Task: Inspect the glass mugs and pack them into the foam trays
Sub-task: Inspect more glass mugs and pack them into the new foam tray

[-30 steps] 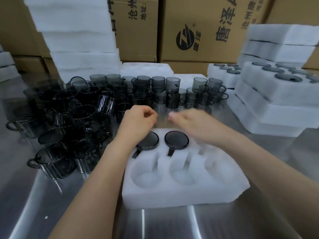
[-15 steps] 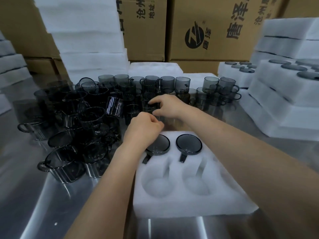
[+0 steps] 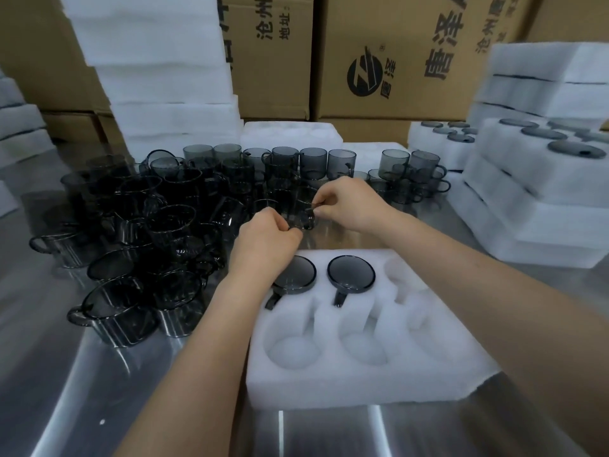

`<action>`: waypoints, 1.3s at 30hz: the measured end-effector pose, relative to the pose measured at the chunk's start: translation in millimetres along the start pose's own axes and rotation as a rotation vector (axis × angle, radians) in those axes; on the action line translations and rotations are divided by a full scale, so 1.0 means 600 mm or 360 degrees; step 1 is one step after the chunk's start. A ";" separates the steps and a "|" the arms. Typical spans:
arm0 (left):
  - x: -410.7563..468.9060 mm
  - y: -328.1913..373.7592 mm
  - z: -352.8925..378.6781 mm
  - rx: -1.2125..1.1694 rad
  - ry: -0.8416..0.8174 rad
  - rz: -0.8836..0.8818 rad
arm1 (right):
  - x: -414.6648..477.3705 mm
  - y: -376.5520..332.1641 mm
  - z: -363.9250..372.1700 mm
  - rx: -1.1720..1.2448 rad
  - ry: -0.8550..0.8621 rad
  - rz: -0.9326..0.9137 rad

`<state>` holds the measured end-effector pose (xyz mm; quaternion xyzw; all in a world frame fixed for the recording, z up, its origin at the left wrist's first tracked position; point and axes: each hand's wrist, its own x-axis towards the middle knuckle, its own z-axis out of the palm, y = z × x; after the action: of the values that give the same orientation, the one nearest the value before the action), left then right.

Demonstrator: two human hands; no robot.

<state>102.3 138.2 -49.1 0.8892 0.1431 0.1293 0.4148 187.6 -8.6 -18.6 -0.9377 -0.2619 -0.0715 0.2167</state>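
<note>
– So, how far along is the foam tray (image 3: 362, 387) at 6 o'clock on the table (image 3: 99, 390)?

– Barely started, I'd say. Two packed mugs (image 3: 351, 275) sit upside down in its far row, in the left and middle pockets, with their handles in the slots. The far right pocket and the whole near row are bare foam, so most of this tray is left to fill.

– And the hands?

– Just past the tray's far edge, toward 12. The left hand (image 3: 263, 240) and right hand (image 3: 349, 202) are close together, both with fingers curled onto one smoky held mug (image 3: 301, 214) low over the table. That looks to me like the inspecting step. Whether the mug is lifted or resting I cannot tell.

– Plenty waiting?

– A big crowd of loose mugs (image 3: 158, 225) runs from 9 round to 12, some upright, some tipped over. At 2 o'clock filled trays (image 3: 543, 179) are stacked with dark mug bottoms showing on top, so part of the job is done. Blank foam (image 3: 164, 77) is piled at 11.

– Any writing?

– On the cardboard boxes (image 3: 395, 143) at 12: large characters 唐泽, smaller 沧州 and 地址, beside a round black logo (image 3: 365, 72). The rest is cut off.
</note>
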 end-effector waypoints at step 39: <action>-0.033 0.030 -0.006 -0.0487 -0.0099 0.1020 | -0.117 -0.020 -0.019 0.1247 0.0474 0.0096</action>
<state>85.0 122.5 -34.8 0.8200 -0.1768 0.2456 0.4858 121.4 -36.5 -21.3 -0.7710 -0.2074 -0.0947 0.5946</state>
